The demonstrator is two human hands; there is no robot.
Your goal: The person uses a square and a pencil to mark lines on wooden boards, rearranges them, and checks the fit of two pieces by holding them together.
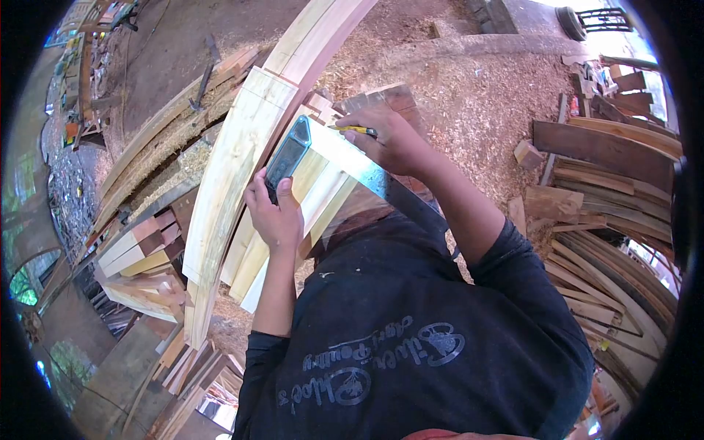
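Observation:
A try square lies across several pale wooden slats (323,192), its dark handle (287,160) along a long curved timber (242,147) and its metal blade (370,176) reaching toward the dark shirt. My left hand (277,213) is closed round the lower end of the handle. On the other side of the blade, my right hand (389,139) grips a yellow pencil (356,130), whose tip points left, close to the blade and the slat ends.
A hammer (200,86) rests on curved timbers at the left. Stacked curved boards (609,147) stand at the right, with a small wood block (527,154) beside them. Cut blocks (143,246) are piled at lower left. Wood shavings (469,95) cover the ground.

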